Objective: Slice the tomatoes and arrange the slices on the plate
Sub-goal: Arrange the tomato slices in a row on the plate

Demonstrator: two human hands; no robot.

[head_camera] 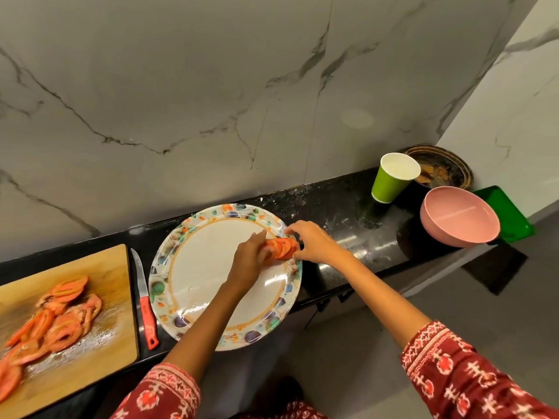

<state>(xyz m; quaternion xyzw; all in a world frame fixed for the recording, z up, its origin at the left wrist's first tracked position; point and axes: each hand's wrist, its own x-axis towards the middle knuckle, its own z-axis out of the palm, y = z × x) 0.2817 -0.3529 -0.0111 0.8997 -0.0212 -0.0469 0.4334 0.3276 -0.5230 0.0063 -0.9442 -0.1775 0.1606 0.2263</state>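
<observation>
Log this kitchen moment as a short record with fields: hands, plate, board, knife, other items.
hands: left hand and right hand both hold a row of tomato slices
plate: floral-rimmed plate, slices at its far right edge
board: wooden cutting board with a pile of cut tomato
knife: red-handled knife lying between board and plate
other items: green paper cup, pink bowl
</observation>
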